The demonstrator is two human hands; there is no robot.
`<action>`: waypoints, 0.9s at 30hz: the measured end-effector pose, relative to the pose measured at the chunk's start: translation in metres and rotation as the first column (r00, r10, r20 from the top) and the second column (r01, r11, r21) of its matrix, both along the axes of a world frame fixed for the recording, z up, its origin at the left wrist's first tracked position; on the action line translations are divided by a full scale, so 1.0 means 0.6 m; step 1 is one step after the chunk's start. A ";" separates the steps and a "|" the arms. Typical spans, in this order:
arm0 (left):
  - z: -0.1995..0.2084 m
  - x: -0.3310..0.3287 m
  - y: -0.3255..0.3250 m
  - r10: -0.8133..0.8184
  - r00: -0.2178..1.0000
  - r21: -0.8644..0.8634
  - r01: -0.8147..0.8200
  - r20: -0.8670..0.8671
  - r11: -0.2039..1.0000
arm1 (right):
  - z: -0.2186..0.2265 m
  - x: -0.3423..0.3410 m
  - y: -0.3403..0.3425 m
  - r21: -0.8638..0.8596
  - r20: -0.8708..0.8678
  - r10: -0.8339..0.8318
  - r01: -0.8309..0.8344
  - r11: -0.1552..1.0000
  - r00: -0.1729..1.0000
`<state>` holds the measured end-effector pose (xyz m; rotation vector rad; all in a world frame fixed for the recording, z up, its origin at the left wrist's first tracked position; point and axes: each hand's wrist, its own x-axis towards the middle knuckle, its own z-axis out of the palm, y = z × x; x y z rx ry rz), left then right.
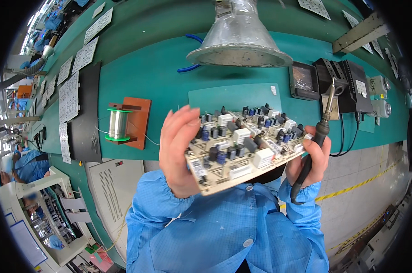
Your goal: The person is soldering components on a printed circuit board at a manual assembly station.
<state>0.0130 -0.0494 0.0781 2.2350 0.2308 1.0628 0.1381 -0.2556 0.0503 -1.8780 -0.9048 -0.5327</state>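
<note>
A cream circuit board panel (222,184), crowded with white blocks and dark blue and black capacitors, is tilted up in front of my chest. Its left edge rests in my left hand (176,152), with the thumb side hidden and the fingers reaching up past the far corner. At the other end my right hand (319,157) grips the board's right edge. The same hand also holds a soldering iron (322,129) by its black handle, tip pointing up and away from the board. Both sleeves are blue.
A solder wire spool (118,125) on a brown stand (144,123) sits left on the green mat. A metal fume hood (240,41) hangs ahead. At right are a black tray (304,82), a soldering station (355,86) and bottles (380,108). Printed sheets (69,98) line the left.
</note>
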 end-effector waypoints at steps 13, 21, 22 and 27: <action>-0.054 0.005 0.028 -0.110 0.975 -0.356 0.174 0.193 0.918 | -0.009 -0.010 -0.010 0.507 -0.198 0.295 -0.159 0.847 0.935; -0.074 0.005 0.048 -0.193 0.938 -0.425 0.306 0.288 0.852 | -0.024 -0.013 -0.009 0.524 -0.471 0.467 -0.188 0.831 0.748; -0.077 0.006 0.050 -0.194 0.941 -0.422 0.301 0.277 0.855 | -0.023 -0.017 -0.007 0.500 -0.456 0.430 -0.175 0.848 0.779; -0.093 0.015 0.056 -0.226 0.903 -0.472 0.389 0.365 0.791 | -0.017 -0.017 -0.003 0.444 -0.349 0.350 -0.175 0.879 0.870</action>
